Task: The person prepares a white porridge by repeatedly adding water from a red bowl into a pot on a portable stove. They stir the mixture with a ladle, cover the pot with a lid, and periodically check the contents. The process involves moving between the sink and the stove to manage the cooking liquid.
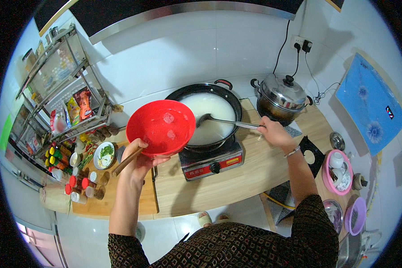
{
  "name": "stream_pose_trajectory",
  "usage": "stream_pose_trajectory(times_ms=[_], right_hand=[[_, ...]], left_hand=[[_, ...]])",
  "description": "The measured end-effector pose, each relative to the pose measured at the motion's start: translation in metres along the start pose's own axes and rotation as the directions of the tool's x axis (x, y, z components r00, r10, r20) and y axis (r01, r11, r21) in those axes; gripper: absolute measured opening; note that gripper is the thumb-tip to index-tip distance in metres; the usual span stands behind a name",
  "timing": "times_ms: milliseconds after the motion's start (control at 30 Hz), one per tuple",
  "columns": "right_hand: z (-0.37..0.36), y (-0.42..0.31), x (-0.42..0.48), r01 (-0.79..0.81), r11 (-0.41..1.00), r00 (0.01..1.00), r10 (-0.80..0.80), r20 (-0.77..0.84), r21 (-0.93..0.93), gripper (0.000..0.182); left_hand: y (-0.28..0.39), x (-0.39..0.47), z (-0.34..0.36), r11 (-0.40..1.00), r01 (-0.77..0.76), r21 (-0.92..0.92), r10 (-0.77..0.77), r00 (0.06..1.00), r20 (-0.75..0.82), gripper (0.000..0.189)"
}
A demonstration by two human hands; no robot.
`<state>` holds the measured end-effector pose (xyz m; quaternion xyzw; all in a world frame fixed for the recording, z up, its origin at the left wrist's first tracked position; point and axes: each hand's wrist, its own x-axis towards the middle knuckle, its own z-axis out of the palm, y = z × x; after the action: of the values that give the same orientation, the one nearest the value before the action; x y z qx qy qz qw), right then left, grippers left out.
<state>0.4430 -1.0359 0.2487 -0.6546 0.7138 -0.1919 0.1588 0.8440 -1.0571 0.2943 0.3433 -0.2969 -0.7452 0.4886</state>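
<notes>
My left hand (pixel 142 160) holds a red bowl (pixel 160 127) tilted above the left side of a black wok (pixel 239 117). Wet-looking glints show inside the bowl. A brown wooden stick (pixel 129 162) crosses that hand below the thumb, apparently gripped along with the bowl. In my right hand (pixel 276 132) is the metal handle of a ladle (pixel 227 122); its dark head is over the wok beside the bowl's rim. Milky white liquid (pixel 209 104) fills much of the wok, which sits on a portable gas stove (pixel 214 164).
Left, a cutting board (pixel 130 197) bears spice jars (pixel 87 183) and a plate of chopped greens (pixel 104 155), beside a metal rack (pixel 83 78). A lidded steel pot (pixel 281 97) stands back right, nearer a pink basin (pixel 338 172) and a purple basin (pixel 355 216).
</notes>
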Motion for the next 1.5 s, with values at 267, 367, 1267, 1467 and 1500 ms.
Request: stream_pose_trajectory(times_ms=[267,367,1267,1467,1500], right_hand=[[-0.046,-0.013,-0.021,0.024,0.992,0.999,-0.028,-0.032,-0.120,0.022],[-0.055,-0.017,-0.024,0.026,0.988,1.000,-0.027,-0.007,-0.151,0.022],[-0.038,0.006,-0.030,0.235,0.817,0.965,-0.259,0.030,-0.527,0.008],[-0.019,0.017,-0.024,0.347,0.818,0.934,-0.346,0.088,-0.460,0.009],[-0.017,0.019,-0.023,0.399,0.792,0.907,-0.415,0.070,-0.462,0.008]], left_hand=[[0.001,0.025,-0.002,0.998,0.033,0.055,-0.032,0.999,-0.024,0.064],[0.000,0.039,-0.006,0.997,0.047,0.066,-0.047,0.999,-0.009,0.064],[-0.009,0.123,0.002,0.919,0.130,0.374,-0.031,0.965,-0.259,0.022],[-0.005,0.142,-0.009,0.912,0.140,0.385,-0.072,0.980,-0.186,0.038],[-0.006,0.146,-0.011,0.909,0.142,0.392,-0.072,0.979,-0.189,0.042]])
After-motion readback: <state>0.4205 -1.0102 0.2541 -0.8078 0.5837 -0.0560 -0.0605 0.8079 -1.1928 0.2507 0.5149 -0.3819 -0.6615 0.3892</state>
